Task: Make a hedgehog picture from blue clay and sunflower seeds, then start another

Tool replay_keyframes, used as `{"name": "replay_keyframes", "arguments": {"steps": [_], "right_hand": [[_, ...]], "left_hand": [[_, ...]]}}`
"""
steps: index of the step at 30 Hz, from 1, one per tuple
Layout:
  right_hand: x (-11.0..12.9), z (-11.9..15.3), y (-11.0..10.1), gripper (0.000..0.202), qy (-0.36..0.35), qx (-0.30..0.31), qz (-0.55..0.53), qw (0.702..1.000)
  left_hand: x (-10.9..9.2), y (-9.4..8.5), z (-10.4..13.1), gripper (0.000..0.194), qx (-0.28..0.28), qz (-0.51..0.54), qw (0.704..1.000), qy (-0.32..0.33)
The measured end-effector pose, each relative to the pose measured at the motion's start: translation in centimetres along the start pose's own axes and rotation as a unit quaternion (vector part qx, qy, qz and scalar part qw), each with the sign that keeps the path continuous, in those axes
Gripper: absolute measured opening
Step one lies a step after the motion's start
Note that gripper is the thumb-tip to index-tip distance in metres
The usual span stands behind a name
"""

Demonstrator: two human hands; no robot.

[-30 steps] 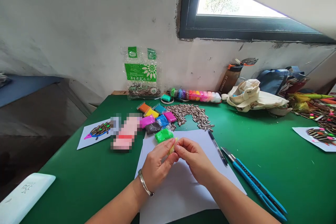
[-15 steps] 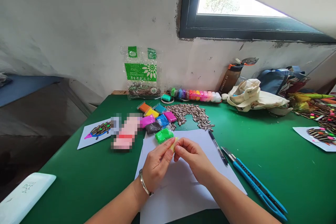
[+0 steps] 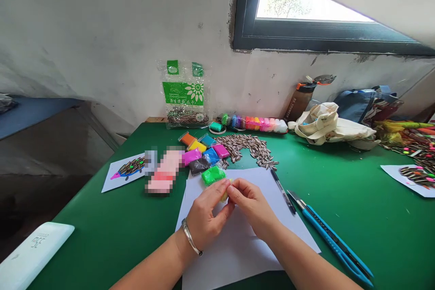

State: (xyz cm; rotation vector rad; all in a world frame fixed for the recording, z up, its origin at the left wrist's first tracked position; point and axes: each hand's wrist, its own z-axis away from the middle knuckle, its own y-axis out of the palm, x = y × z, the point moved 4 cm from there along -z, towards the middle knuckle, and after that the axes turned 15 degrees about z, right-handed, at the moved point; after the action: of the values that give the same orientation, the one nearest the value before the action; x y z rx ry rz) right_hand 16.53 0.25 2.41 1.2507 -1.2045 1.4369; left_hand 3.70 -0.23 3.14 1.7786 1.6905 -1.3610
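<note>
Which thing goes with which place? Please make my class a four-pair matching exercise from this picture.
1. pale yellow piece
2. utility knife
3. seed bag
4. silver bracelet

A. standing by the wall
B. around the left wrist
C. between left hand and right hand
D. on the green tabletop, right of the paper

Pairs: 1-C, 2-D, 3-A, 4-B

The seed bag [image 3: 183, 94] reads "原生"; right of it, a bottle [image 3: 299, 101], "BE YOUNGER"; left, a white device [image 3: 37, 256], perhaps "35".
</note>
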Motion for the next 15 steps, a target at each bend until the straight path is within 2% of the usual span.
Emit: {"name": "replay_keyframes", "arguments": {"steps": [3,8,11,15], "right_hand": [[-0.2,-0.14,-0.04,0.022,-0.007,0.002,0.008,1.0],[-0.34,-0.13,0.2,0.024,-0.014,0.017,0.005,1.0],[-0.09,0.04,0.26,0.018,-0.017,0.003,0.012,1.0],[0.26,0.16,0.25,0.02,-0.009,-0.016,0.005,1.0]], "left_hand": [[0.12,-0.04,-0.02,0.043,-0.001,0.008,1.0,-0.013],[0.21,-0.39,-0.16,0.034,-0.024,0.08,0.992,-0.094],[0.21,-0.58,-0.24,0.032,-0.042,0.131,0.98,-0.142],[0.13,-0.6,-0.3,0.032,-0.05,0.177,0.967,-0.175]]}}
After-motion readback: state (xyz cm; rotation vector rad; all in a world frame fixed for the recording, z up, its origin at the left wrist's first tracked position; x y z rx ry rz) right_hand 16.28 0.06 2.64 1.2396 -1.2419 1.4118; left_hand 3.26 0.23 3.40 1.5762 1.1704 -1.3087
